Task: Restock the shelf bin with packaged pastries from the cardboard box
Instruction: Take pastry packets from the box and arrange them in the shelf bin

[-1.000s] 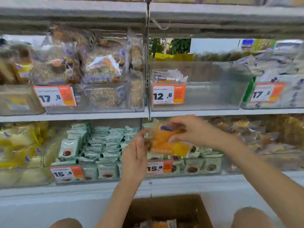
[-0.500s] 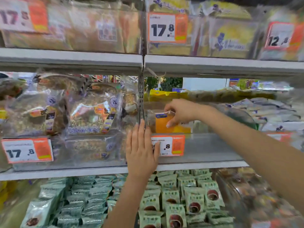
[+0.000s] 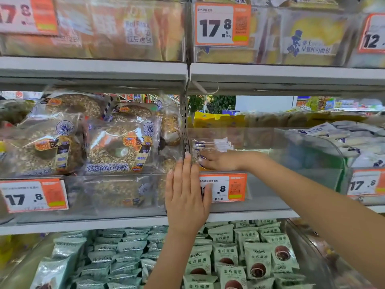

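Note:
The clear plastic shelf bin [image 3: 295, 180] stands on the middle shelf, right of the metal upright. My right hand [image 3: 220, 162] reaches inside it at the left front corner, fingers laid over an orange pastry pack [image 3: 203, 169] and holding it down. Only a sliver of that pack shows. Behind the hand lie a few clear-wrapped pastry packs [image 3: 214, 143]. My left hand [image 3: 185, 195] rests flat and empty against the bin's front, partly covering its orange price tag [image 3: 231, 187]. The cardboard box is out of view.
Bagel bread bags [image 3: 120, 149] fill the bin to the left. White packs [image 3: 354, 140] sit in the bin to the right. Green snack packs [image 3: 239, 253] crowd the shelf below. The upper shelf board [image 3: 270, 73] hangs close above.
The view tilted up from the lower shelf and the box. My right hand carried the orange pack up into the clear bin and lowered it. My left hand let go and moved to the bin's front.

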Demonstrator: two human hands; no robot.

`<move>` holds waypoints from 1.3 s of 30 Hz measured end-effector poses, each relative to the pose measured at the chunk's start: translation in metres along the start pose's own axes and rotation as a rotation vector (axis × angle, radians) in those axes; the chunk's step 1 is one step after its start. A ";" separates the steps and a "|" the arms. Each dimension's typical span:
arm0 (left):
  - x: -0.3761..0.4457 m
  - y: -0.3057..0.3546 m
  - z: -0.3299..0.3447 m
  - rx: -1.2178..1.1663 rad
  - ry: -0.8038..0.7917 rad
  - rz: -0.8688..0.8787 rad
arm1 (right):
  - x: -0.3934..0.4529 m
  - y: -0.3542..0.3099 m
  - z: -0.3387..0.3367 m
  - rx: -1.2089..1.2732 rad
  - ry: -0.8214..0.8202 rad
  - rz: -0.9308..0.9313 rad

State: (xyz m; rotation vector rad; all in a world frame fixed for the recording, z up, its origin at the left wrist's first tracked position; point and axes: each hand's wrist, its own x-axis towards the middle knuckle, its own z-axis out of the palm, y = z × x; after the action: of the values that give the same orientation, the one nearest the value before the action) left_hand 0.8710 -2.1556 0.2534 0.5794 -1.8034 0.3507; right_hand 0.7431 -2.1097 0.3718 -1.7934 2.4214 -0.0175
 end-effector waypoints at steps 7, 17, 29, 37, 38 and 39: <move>0.002 0.002 -0.009 -0.061 -0.094 -0.023 | -0.043 -0.004 -0.007 0.329 0.395 -0.014; -0.210 0.023 -0.101 -0.388 -0.367 -0.015 | -0.197 -0.029 0.240 0.774 0.865 0.027; -0.454 0.014 -0.159 -0.127 -1.720 -0.392 | -0.240 -0.062 0.532 0.607 -0.743 0.226; -0.473 -0.007 -0.166 -0.274 -1.792 -0.766 | -0.231 -0.094 0.558 0.474 -0.626 -0.062; -0.470 -0.011 -0.166 -0.371 -1.762 -0.897 | -0.230 -0.093 0.552 0.538 -0.607 -0.057; -0.464 -0.016 -0.166 -0.470 -1.707 -1.046 | -0.229 -0.090 0.544 0.605 -0.584 -0.038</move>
State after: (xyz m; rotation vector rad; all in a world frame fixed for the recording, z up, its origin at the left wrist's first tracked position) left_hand 1.1185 -1.9868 -0.1384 1.5766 -2.5004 -1.7180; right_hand 0.9538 -1.8817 -0.1378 -1.3286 1.7251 -0.1811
